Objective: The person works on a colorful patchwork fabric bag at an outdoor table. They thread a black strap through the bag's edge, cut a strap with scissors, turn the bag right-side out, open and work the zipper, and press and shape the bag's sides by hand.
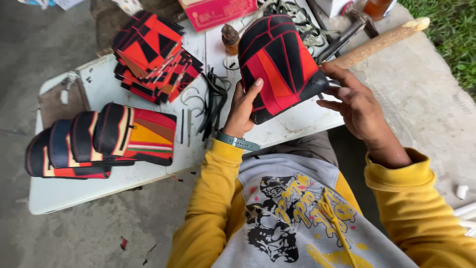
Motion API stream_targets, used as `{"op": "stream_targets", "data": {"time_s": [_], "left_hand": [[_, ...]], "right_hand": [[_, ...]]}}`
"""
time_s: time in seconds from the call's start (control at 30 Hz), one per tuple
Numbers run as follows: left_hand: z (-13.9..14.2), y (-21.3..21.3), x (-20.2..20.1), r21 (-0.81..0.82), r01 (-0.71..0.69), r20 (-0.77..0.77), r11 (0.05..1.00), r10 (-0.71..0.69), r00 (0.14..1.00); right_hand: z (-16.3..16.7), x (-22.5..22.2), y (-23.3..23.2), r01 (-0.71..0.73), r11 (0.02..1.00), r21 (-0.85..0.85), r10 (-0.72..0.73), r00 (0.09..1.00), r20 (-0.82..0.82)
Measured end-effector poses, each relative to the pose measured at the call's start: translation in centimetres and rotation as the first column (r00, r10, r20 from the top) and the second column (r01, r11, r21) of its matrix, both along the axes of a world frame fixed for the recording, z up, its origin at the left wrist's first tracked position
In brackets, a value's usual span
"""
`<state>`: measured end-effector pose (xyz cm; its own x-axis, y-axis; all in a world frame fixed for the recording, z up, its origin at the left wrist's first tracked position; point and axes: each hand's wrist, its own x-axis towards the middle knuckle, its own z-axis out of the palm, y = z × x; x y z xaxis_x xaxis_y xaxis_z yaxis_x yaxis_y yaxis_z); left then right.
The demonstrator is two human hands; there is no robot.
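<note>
Two hands hold a red-and-black stitched panel over a white table.

At the far left a row of finished striped covers (101, 141) lies on the table (99, 188), with a stack of red, orange and black cut pieces (153, 57) behind it and loose black strips (213, 99) beside that. A flat pink-red box (218, 12) with a pale label patch sits at the top edge. The left hand (241, 111) grips the lower left edge of the curved red-and-black panel (277, 64), thumb on its face, fingers (238, 94) curled behind. The right hand (359, 106) touches the panel's right corner, fingers (337, 92) loosely spread. A wooden handle (379, 42) lies at the right.
</note>
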<state>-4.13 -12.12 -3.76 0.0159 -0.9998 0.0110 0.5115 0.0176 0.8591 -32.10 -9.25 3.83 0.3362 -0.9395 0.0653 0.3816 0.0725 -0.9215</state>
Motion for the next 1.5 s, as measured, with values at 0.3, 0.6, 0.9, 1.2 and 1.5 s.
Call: {"op": "stream_targets", "data": {"time_s": [0.3,0.6,0.9,1.2,1.5], "left_hand": [[-1.7,-0.3,-0.5,0.229,0.378,-0.362,0.897,-0.282,0.888],[-1.6,-0.1,-1.7,0.186,0.342,-0.424,0.921,-0.239,0.874],[1.1,2.1,-3.9,0.119,0.139,-0.198,0.983,-0.114,0.974],[1.5,3.0,-3.9,0.020,0.157,-0.185,0.987,-0.151,0.971],[-1.8,1.5,-5.0,0.232,0.179,-0.336,0.956,-0.094,0.937]], "right_hand": [[-2.4,0.4,-1.8,0.054,0.923,-0.382,-0.208,0.903,-0.376],[-2.8,0.7,-3.0,0.009,0.909,-0.417,-0.145,0.944,-0.295],[-2.5,2.4,-2.5,0.171,0.835,-0.524,-0.344,0.904,-0.253],[-3.9,0.1,-5.0,0.367,0.885,-0.285,-0.408,0.908,-0.097],[-3.3,1.9,-1.6,-0.118,0.441,-0.890,-0.820,0.351,-0.453]]}}
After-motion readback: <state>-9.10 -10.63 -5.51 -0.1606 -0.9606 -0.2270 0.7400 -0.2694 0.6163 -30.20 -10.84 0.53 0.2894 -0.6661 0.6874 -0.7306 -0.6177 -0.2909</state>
